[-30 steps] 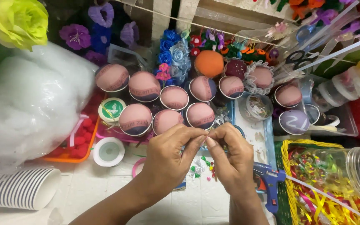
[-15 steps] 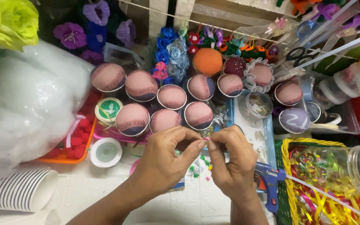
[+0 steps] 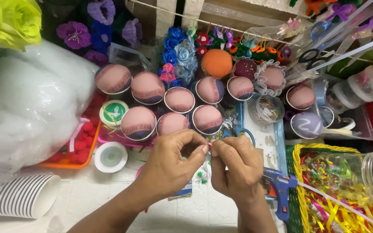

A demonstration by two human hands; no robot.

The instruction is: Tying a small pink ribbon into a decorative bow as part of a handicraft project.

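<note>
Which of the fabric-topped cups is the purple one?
The purple-topped cup at the right end, beside the basket. All the other cups have pink tops, and one an orange ball.

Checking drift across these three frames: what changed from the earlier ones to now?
Little changed. Both hands slid slightly down and left. The left hand and right hand stay fingertip to fingertip, pinching something small and pink; what it is cannot be told. The right hand now uncovers more of the blue scissor handles behind it. The covered cups, glue gun, cup stack and basket lie as before.
</note>
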